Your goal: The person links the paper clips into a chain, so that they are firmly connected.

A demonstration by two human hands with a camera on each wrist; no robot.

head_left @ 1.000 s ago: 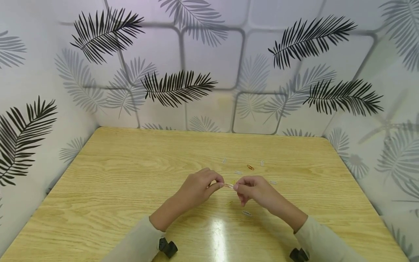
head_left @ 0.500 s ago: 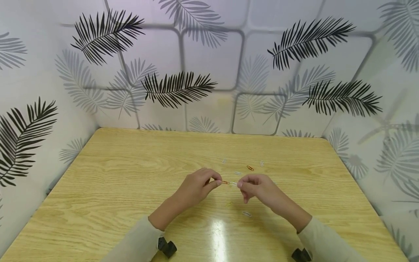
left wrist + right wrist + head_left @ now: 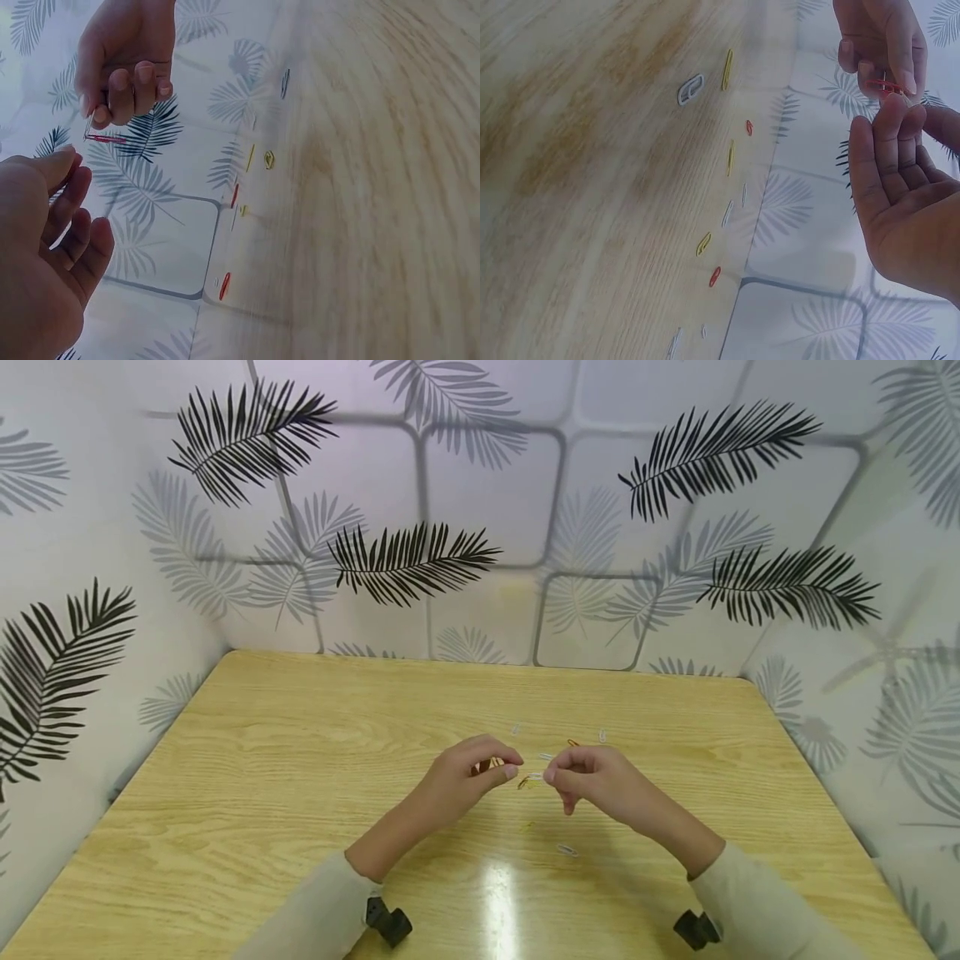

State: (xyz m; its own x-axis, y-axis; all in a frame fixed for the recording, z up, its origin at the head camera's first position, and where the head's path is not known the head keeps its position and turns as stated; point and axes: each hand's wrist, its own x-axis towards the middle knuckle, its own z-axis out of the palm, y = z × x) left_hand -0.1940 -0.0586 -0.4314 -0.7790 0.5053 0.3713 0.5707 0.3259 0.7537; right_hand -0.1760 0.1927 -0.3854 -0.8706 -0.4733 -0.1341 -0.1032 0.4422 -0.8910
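My right hand [image 3: 600,785] pinches a white paper clip [image 3: 535,776] between thumb and index finger, above the wooden table. From that clip hangs a red paper clip [image 3: 106,139], which looks linked to it. Just left of the pair is my left hand [image 3: 465,777], its thumb and index finger slightly apart and holding nothing. In the right wrist view the red clip sits close to the left fingertips, partly hidden by the right fingers. A yellow clip [image 3: 528,825] and a white-grey clip [image 3: 567,850] lie on the table below the hands.
Beyond the hands, several loose clips lie on the table [image 3: 300,777]: a white one [image 3: 602,736], another white one [image 3: 516,728] and a partly hidden orange-red one [image 3: 573,742]. A leaf-patterned wall covering [image 3: 480,635] borders the back and sides.
The left hand has let go of the red clip, which now hangs down from the white clip. My right hand has moved slightly right and still pinches the white clip.
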